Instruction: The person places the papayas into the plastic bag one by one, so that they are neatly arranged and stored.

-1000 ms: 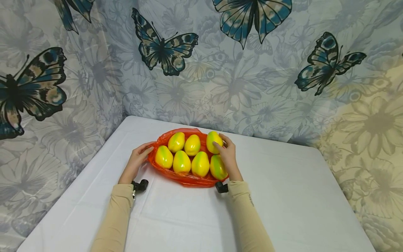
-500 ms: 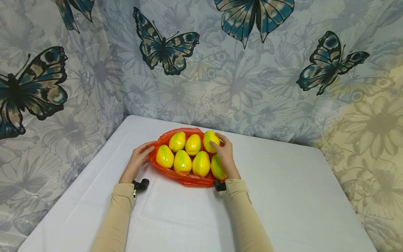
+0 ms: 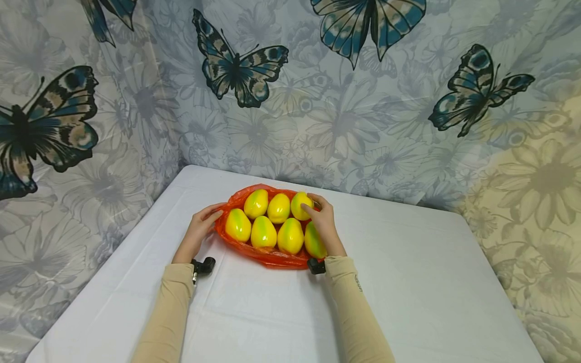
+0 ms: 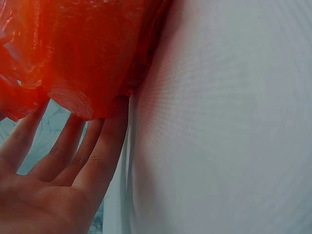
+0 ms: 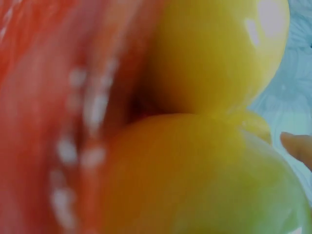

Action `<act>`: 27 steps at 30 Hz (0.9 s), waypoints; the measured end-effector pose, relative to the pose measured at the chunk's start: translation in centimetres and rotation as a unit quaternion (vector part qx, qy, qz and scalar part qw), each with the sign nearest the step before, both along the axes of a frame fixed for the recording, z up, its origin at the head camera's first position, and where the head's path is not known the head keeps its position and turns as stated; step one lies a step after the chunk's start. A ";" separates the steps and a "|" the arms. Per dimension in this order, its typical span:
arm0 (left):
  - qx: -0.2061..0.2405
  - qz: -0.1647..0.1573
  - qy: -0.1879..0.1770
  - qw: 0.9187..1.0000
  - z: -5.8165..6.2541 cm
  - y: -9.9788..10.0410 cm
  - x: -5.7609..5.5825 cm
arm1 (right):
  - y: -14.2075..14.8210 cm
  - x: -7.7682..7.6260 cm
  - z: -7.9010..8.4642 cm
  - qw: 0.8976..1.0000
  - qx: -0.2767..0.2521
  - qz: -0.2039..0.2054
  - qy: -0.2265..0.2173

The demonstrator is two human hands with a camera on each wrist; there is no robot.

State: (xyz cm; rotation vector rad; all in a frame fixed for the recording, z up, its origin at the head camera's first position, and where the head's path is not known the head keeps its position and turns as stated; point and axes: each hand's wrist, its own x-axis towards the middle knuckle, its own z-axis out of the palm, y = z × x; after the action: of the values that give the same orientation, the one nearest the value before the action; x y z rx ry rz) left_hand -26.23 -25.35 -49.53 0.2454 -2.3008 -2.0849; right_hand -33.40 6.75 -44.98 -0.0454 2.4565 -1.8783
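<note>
Several shiny yellow-green mangoes sit in two rows in an open red plastic bag (image 3: 268,258) on the table. At the back right corner, my right hand (image 3: 326,222) grips a mango (image 3: 300,205), its thumb on the near side and fingers on the far side. Below that hand another mango (image 3: 314,241) is partly covered. My left hand (image 3: 196,233) touches the bag's left side. In the left wrist view, the fingers (image 4: 100,161) reach out nearly straight against the red plastic. Mangoes (image 5: 214,170) fill the right wrist view, with one fingertip at its right edge.
A white cloth covers the table (image 3: 408,272), which spreads to the right and front of the bag. Behind and to the left hangs a floral backdrop (image 3: 336,126) with large butterflies. Black wrist cameras (image 3: 204,265) sit close to the tabletop.
My right hand has moved slightly left with the back right mango, bringing it down beside its neighbour in the bag. The left hand has stayed at the bag's side.
</note>
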 end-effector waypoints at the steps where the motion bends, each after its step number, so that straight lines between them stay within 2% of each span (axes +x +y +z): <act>1: 0.000 -0.001 0.000 1.000 0.0 0.0 0.0 | 0.0 0.0 -0.1 1.000 0.004 0.001 -0.001; 10: 0.000 -0.009 -0.004 1.000 0.5 0.4 -0.1 | 0.7 -0.3 -0.4 0.997 0.075 0.013 0.003; 14: 0.011 -0.015 -0.010 1.000 1.3 0.7 0.2 | 0.9 -0.2 -0.4 0.994 0.107 0.015 0.010; 18: 0.017 -0.020 -0.012 1.000 2.0 0.7 0.5 | 1.1 0.1 -0.4 0.994 0.111 0.010 0.010; 24: 0.012 -0.010 -0.011 1.000 0.7 0.3 0.3 | 2.0 0.8 -0.2 0.994 0.106 0.009 0.019; 27: -0.014 -0.002 -0.013 1.000 0.0 0.0 0.1 | 2.8 1.2 -0.3 0.995 0.101 0.007 0.027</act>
State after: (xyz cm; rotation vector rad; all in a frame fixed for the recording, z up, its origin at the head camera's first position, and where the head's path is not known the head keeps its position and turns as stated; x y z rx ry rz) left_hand -26.15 -25.38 -49.50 0.2698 -2.3442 -2.0622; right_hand -32.22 9.58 -45.23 -0.1063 2.6603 -1.6345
